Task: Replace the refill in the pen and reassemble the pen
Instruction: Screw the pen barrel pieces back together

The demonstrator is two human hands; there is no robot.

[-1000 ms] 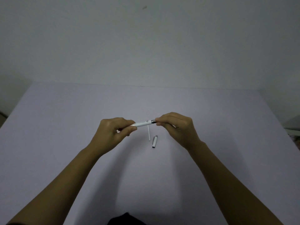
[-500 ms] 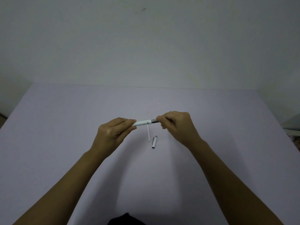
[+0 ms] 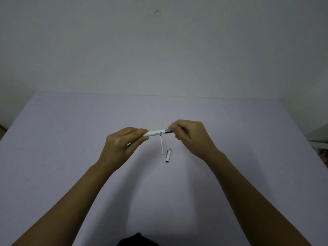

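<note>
Above the table: we see the white plastic pen barrel (image 3: 155, 134) held level between both hands.
Left hand (image 3: 120, 145): fingers pinch the barrel's left end.
Right hand (image 3: 190, 137): fingertips closed on its dark metal end.
On the pale lilac table (image 3: 71, 139): a thin white refill tube (image 3: 161, 145) lies just beside a white cap with silver tip (image 3: 168, 155), apart.

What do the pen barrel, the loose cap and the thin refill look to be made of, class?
Pen barrel: probably smooth white plastic, with a dark metallic-looking ring. Cap: white, likely plastic, silvery trim that may be metal. Refill: thin pale tube, apparently plastic.
</note>
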